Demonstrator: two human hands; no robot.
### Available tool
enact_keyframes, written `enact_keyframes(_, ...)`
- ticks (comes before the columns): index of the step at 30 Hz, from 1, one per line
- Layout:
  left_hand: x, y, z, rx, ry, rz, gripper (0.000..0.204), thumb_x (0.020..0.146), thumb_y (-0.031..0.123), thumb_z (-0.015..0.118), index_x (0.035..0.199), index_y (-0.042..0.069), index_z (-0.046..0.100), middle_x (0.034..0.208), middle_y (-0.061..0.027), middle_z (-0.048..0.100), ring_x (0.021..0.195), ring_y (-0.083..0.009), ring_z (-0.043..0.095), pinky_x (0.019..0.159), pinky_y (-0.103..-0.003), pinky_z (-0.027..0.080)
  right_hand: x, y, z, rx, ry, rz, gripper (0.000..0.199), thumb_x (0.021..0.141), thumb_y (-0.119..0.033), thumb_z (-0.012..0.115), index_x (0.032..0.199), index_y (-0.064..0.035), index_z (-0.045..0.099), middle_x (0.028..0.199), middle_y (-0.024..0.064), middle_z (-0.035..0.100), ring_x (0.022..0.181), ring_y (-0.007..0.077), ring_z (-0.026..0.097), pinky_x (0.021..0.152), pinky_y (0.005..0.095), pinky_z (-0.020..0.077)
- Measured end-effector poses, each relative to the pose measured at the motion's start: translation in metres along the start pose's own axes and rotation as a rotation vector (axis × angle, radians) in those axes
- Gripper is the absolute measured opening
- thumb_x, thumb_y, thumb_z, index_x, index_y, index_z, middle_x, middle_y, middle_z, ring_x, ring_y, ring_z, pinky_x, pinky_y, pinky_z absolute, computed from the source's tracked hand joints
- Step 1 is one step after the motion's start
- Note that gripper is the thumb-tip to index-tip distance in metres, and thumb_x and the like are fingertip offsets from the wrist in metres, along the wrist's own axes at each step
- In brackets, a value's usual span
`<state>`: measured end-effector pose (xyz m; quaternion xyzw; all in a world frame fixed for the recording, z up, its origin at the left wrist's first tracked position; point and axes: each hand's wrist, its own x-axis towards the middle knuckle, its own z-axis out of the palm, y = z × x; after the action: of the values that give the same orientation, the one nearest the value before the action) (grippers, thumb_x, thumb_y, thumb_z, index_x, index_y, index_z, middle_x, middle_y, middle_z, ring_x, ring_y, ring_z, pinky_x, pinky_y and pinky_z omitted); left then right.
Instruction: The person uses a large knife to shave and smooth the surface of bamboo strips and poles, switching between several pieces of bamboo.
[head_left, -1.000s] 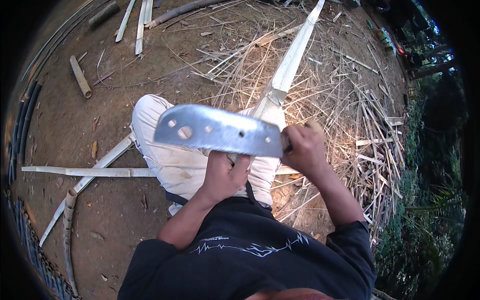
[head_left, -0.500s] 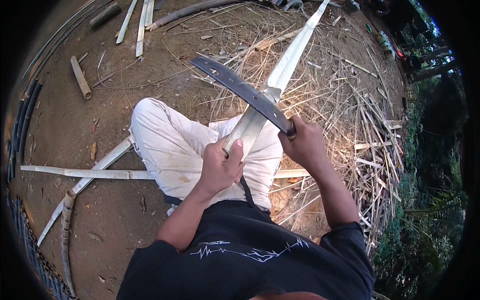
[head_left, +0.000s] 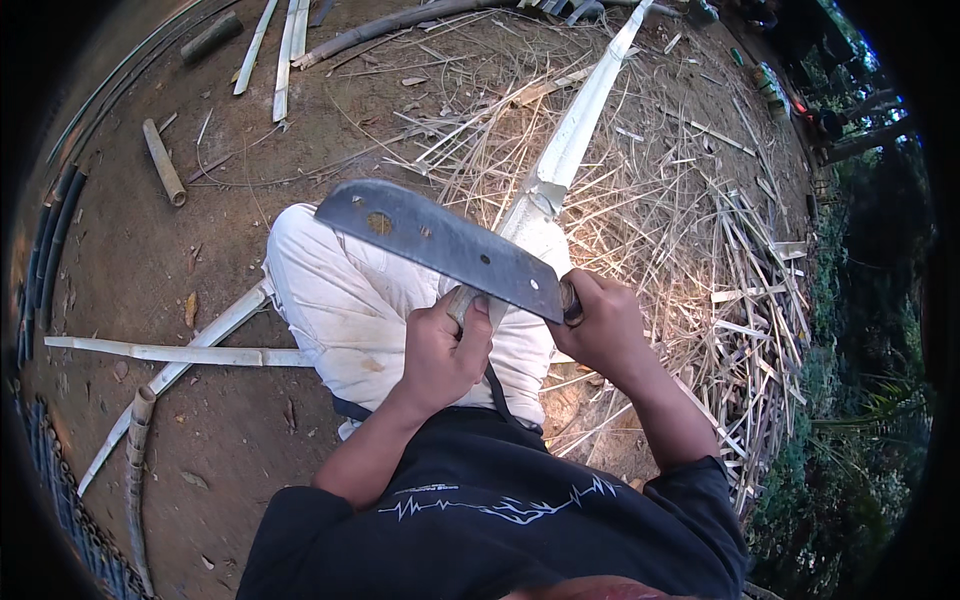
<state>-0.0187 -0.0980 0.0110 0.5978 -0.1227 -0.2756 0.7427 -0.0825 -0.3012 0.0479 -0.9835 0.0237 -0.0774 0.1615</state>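
Note:
A long split bamboo strip (head_left: 577,130) runs from my lap away to the far edge, with a node partway along it. My left hand (head_left: 445,345) is closed round its near end, thumb on top. In my right hand (head_left: 603,325) is the handle of a machete (head_left: 440,240), whose broad dark blade has several holes. The blade lies across the strip just beyond my left thumb, its flat face turned up toward me and its tip out to the left over my knee. It hides part of the strip; whether its edge touches the bamboo I cannot tell.
Thin bamboo shavings (head_left: 690,250) cover the ground ahead and to the right. On the left, a pale strip (head_left: 180,352) crosses another beside a bamboo pole (head_left: 137,480). A short bamboo piece (head_left: 163,162) lies farther off. Dark bamboo poles (head_left: 55,245) line the left edge.
The machete has come back along the strip toward my left hand, and its blade has turned to show more of its flat face. My left hand keeps its hold.

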Motion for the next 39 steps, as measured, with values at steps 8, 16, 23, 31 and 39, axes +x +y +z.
enact_keyframes(8,0.003,-0.010,0.010,0.081,0.029,-0.009,0.034,0.101,0.018,0.055,0.074,-0.001,0.057,0.045,-0.0040,0.052,0.039,-0.0114,0.055,0.041,-0.031,0.040,0.016,0.048,0.011,-0.208,0.112,0.167,0.019,0.075,-0.014,0.074,0.075,-0.0043,0.057,0.067,0.0135,0.064,0.059,0.0333,0.066,0.057,0.0450,0.0519)
enact_keyframes(16,0.003,0.016,0.002,0.024,-0.182,-0.109,0.027,0.103,0.020,0.050,0.092,-0.003,0.060,0.060,-0.0076,0.062,0.050,-0.0151,0.063,0.046,-0.029,0.048,0.007,0.036,-0.003,0.170,0.063,0.268,0.020,0.077,-0.015,0.072,0.078,-0.0012,0.058,0.065,0.0170,0.060,0.060,0.0349,0.064,0.058,0.0425,0.0495)
enact_keyframes(23,0.030,0.001,-0.032,-0.312,-0.619,-0.295,0.085,0.102,0.061,0.021,0.129,-0.013,0.053,0.101,-0.0290,0.070,0.081,-0.0354,0.073,0.067,-0.037,0.062,-0.008,0.048,0.017,-0.041,0.082,0.145,0.028,0.078,-0.026,0.076,0.089,-0.0063,0.060,0.078,0.0106,0.065,0.069,0.0315,0.067,0.060,0.0432,0.0527)
enact_keyframes(31,0.064,-0.037,-0.018,-0.720,-0.941,-0.549,0.085,0.101,0.067,0.025,0.119,-0.010,0.055,0.085,-0.0239,0.069,0.078,-0.0370,0.073,0.073,-0.045,0.061,-0.016,0.043,0.024,0.026,0.093,0.149,0.029,0.078,-0.026,0.076,0.092,-0.0073,0.059,0.078,0.0093,0.065,0.068,0.0311,0.067,0.059,0.0425,0.0527)
enact_keyframes(39,0.057,-0.023,-0.001,-0.622,-0.615,-0.659,0.032,0.095,0.017,0.056,0.119,-0.004,0.053,0.099,-0.0156,0.063,0.090,-0.0272,0.067,0.077,-0.045,0.057,-0.019,0.046,0.029,-0.040,0.033,0.094,0.031,0.080,-0.025,0.073,0.098,-0.0058,0.058,0.083,0.0102,0.065,0.077,0.0301,0.068,0.065,0.0418,0.0535)
